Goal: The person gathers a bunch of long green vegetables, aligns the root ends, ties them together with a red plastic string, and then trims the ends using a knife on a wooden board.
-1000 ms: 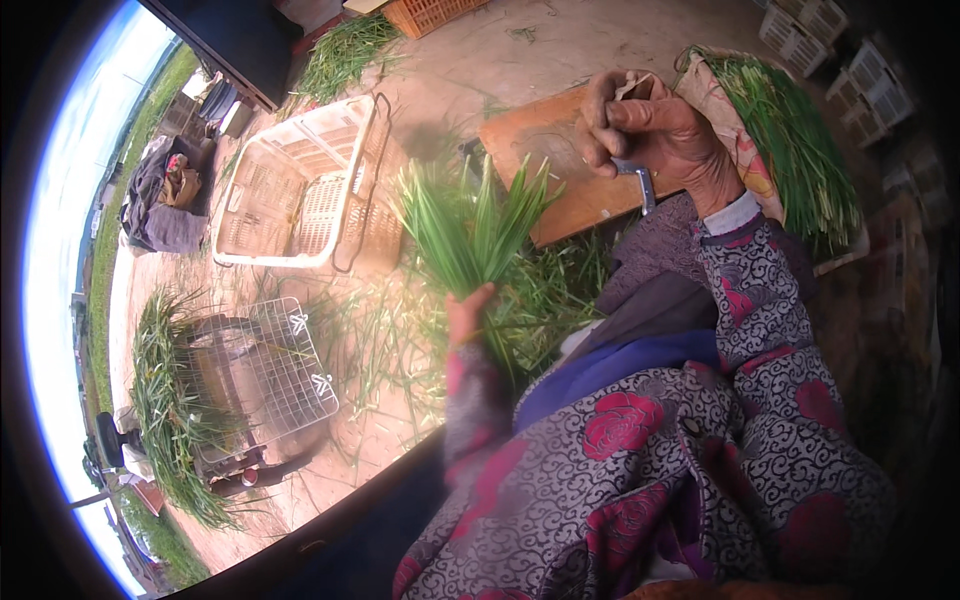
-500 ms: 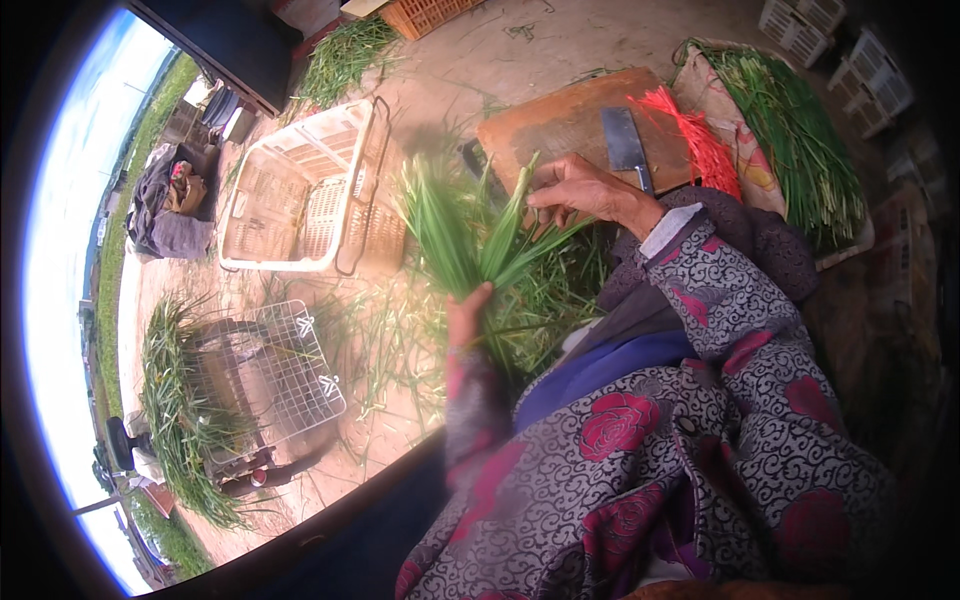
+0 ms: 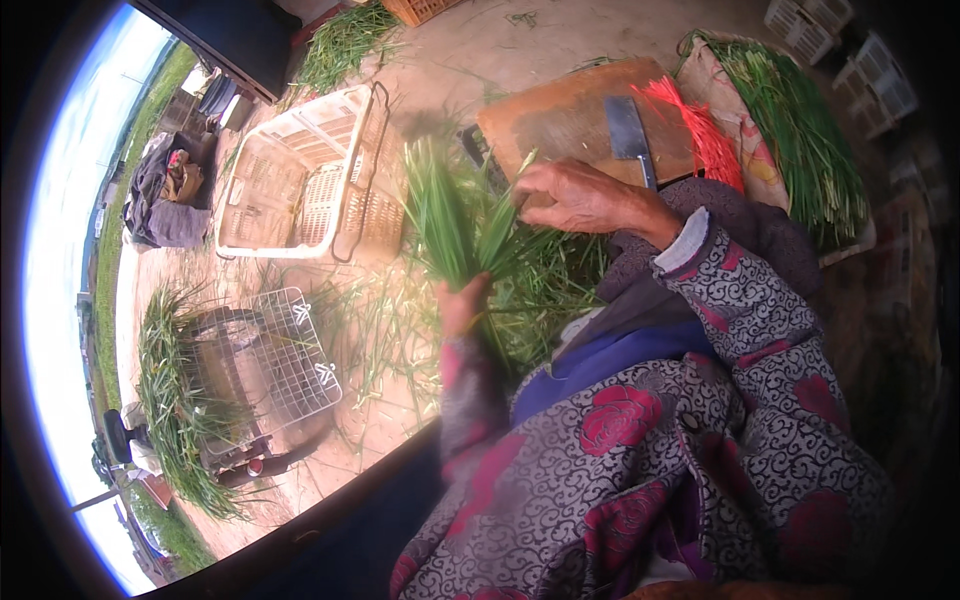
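Observation:
My left hand (image 3: 462, 303) grips the base of a bunch of long green leaves (image 3: 447, 215), held upright so the tips fan out. My right hand (image 3: 575, 195) reaches into the right side of that bunch, its fingers pinching some of the leaves. Behind the right hand lies a wooden chopping board (image 3: 560, 115) with a cleaver (image 3: 630, 132) resting flat on it. A bundle of red ties (image 3: 700, 130) lies on the board's right edge. Loose green trimmings (image 3: 545, 290) cover the ground below the bunch.
A white plastic crate (image 3: 300, 170) stands to the left. A wire basket (image 3: 285, 365) sits lower left beside a heap of greens (image 3: 170, 400). More greens lie on a sack (image 3: 800, 130) at the right and at the top (image 3: 345, 40). White crates (image 3: 840, 50) stand top right.
My right hand let go of the cleaver, which now lies on the board, and came down to the bunch. The left hand kept holding the greens.

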{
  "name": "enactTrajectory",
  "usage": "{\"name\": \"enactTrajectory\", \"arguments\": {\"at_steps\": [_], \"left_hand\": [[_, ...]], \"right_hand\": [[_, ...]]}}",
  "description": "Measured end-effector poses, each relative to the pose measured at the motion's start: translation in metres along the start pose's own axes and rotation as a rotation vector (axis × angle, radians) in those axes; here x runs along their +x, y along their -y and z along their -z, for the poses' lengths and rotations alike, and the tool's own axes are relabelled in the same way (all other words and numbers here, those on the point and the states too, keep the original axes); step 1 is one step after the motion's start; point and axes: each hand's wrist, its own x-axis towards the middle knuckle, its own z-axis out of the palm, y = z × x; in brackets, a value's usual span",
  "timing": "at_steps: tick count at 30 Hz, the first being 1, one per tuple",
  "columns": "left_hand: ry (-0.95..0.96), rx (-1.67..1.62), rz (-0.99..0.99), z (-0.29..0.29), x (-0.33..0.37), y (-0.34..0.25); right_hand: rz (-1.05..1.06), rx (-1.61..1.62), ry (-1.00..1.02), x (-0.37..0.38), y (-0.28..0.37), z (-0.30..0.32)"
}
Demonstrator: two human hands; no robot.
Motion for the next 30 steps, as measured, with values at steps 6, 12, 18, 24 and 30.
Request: {"name": "enactTrajectory", "arguments": {"at_steps": [6,12,18,24,30], "left_hand": [[0.120,0.124,-0.037,-0.031,-0.016,-0.026],[0.158,0.173,-0.014,-0.023,-0.019,-0.040],[0.166,0.220,-0.078,-0.007,-0.002,-0.038],[-0.016,-0.108,-0.048,0.029,0.015,-0.014],[-0.043,-0.648,0.126,0.047,0.018,-0.014]], "right_hand": [[-0.176,-0.202,0.180,0.021,-0.043,-0.004],[0.081,-0.548,-0.065,0.023,-0.050,-0.037],[0.008,-0.675,-0.254,0.037,-0.087,-0.023],[-0.592,0.003,-0.660,0.000,-0.169,0.045],[-0.526,-0.326,0.863,-0.072,-0.082,-0.067]]}}
